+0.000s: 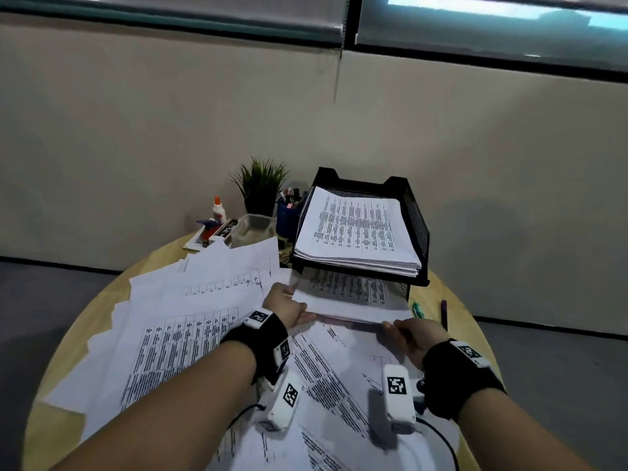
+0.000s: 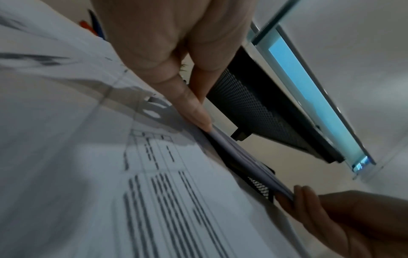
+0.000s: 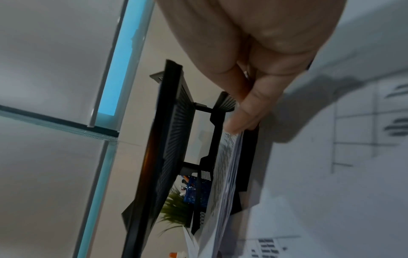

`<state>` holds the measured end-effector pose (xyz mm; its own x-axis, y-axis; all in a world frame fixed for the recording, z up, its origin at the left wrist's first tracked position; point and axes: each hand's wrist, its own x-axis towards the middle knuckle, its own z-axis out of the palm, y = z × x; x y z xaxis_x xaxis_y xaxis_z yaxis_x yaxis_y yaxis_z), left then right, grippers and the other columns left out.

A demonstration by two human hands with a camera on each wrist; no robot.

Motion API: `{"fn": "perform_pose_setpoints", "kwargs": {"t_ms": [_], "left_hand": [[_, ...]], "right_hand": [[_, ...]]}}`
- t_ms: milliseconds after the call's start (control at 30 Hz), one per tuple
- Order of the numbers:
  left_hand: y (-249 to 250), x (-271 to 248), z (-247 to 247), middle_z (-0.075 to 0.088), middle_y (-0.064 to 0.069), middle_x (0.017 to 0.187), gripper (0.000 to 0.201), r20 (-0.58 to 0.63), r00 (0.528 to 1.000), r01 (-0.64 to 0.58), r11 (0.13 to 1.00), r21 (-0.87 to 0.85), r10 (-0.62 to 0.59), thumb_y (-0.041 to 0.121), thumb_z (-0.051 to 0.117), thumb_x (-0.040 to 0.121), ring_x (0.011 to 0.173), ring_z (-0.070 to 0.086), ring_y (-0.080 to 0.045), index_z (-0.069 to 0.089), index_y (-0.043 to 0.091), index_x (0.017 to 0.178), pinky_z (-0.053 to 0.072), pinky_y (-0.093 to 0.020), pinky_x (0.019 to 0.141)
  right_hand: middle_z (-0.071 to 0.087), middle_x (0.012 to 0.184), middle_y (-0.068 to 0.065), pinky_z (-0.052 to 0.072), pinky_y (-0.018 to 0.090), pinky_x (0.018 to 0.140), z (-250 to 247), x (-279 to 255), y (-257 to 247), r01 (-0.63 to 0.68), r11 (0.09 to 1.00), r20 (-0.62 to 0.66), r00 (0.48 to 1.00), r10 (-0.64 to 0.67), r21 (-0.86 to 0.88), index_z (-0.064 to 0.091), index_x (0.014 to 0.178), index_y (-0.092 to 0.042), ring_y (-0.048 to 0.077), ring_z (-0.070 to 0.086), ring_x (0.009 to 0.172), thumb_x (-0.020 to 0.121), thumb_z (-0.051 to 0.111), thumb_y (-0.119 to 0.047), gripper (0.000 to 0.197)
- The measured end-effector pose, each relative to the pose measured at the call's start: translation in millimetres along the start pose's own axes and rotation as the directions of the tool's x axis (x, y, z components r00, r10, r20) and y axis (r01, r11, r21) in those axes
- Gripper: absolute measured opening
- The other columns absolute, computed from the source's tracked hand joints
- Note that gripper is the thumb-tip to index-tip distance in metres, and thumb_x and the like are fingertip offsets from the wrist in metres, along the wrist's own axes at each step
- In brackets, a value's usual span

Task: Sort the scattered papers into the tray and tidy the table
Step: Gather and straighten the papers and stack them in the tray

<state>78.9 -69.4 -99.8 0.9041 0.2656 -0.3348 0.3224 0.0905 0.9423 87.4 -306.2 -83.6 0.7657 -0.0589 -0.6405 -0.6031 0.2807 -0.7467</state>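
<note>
The left hand (image 1: 287,305) and right hand (image 1: 419,338) each pinch one near corner of a thin sheaf of papers (image 1: 350,302), thumbs on top and fingers curled beneath. The sheaf's long edge runs between the hands. Its far end points into the lower tier of the black mesh tray (image 1: 416,215), directly ahead. Scattered papers (image 1: 190,321) cover the table (image 1: 102,300) around them.

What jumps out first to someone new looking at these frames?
Both hands, left hand and right hand, pinch the near edge of a paper stack whose far end lies in the lower tier of the black mesh tray at the table's far right. The upper tier already holds a thick printed pile. Loose sheets sprawl overlapping across the round wooden table, left and front.
</note>
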Motion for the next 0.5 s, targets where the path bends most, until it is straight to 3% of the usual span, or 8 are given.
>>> {"fn": "perform_pose_setpoints", "kwargs": {"t_ms": [100,167,233,300,367,400,500], "left_hand": [[6.6,20.1,7.3,0.051,-0.014,0.08,0.031,0.017,0.999,-0.049,0.999,-0.011,0.049,-0.015,0.053,0.084,0.04,0.055,-0.02,0.042,0.014,0.089,0.05,-0.024,0.04],[9.5,31.9,9.1,0.05,-0.015,0.071,0.03,-0.007,0.999,-0.051,0.999,0.017,0.051,-0.016,0.054,0.083,0.04,0.049,-0.02,0.044,0.012,0.081,0.046,-0.021,0.036],[10.8,41.0,11.9,0.053,-0.014,0.067,0.023,-0.013,0.998,-0.061,0.991,0.12,0.063,-0.015,0.055,0.082,0.047,0.051,-0.022,0.051,0.007,0.083,0.046,-0.023,0.037],[12.2,49.9,16.0,0.06,-0.015,0.074,0.018,-0.018,0.996,-0.079,0.968,0.24,0.086,-0.008,0.057,0.084,0.057,0.057,-0.025,0.059,0.005,0.095,0.047,-0.027,0.049],[13.5,54.4,16.5,0.066,-0.012,0.105,0.025,0.016,0.989,-0.134,0.833,0.537,0.149,0.008,0.064,0.083,0.089,0.065,-0.027,0.066,0.007,0.108,0.051,-0.028,0.074],[14.3,52.3,15.8,0.064,-0.009,0.117,0.03,0.039,0.979,-0.177,0.734,0.655,0.201,0.015,0.066,0.083,0.103,0.062,-0.026,0.066,0.009,0.112,0.048,-0.026,0.084],[15.1,41.1,12.7,0.061,-0.008,0.124,0.034,0.065,0.973,-0.204,0.681,0.703,0.224,0.023,0.068,0.082,0.113,0.057,-0.026,0.065,0.012,0.114,0.044,-0.026,0.09]], "right_hand": [[0.056,0.088,0.024,0.051,0.02,0.041,5.8,25.6,1.1,0.092,0.991,-0.047,0.995,-0.088,0.099,0.047,0.099,0.006,0.019,0.064,0.039,0.093,0.045,0.007,0.006],[0.054,0.091,0.018,0.055,0.022,0.051,7.3,37.7,2.6,0.128,0.975,-0.04,0.992,-0.123,0.183,0.047,0.098,0.002,0.015,0.065,0.042,0.09,0.046,0.01,0.011],[0.054,0.089,0.016,0.056,0.024,0.056,7.2,48.1,3.0,0.151,0.967,-0.038,0.989,-0.146,0.203,0.048,0.089,0.0,0.014,0.065,0.043,0.089,0.048,0.011,0.011],[0.054,0.088,0.016,0.057,0.025,0.056,7.4,54.5,2.7,0.17,0.969,-0.042,0.985,-0.166,0.178,0.048,0.085,-0.001,0.013,0.065,0.043,0.088,0.049,0.011,0.013],[0.054,0.085,0.016,0.057,0.025,0.054,6.8,54.9,3.2,0.177,0.976,-0.033,0.984,-0.175,0.129,0.049,0.084,-0.001,0.013,0.064,0.042,0.088,0.051,0.011,0.013],[0.055,0.082,0.016,0.058,0.026,0.054,6.1,52.9,3.7,0.18,0.978,-0.032,0.984,-0.177,0.106,0.049,0.084,0.0,0.014,0.065,0.042,0.088,0.053,0.01,0.012],[0.06,0.061,0.016,0.059,0.028,0.056,3.7,43.0,4.6,0.21,0.977,-0.075,0.976,-0.207,0.038,0.056,0.075,0.003,0.025,0.062,0.049,0.084,0.06,0.009,0.012]]}}
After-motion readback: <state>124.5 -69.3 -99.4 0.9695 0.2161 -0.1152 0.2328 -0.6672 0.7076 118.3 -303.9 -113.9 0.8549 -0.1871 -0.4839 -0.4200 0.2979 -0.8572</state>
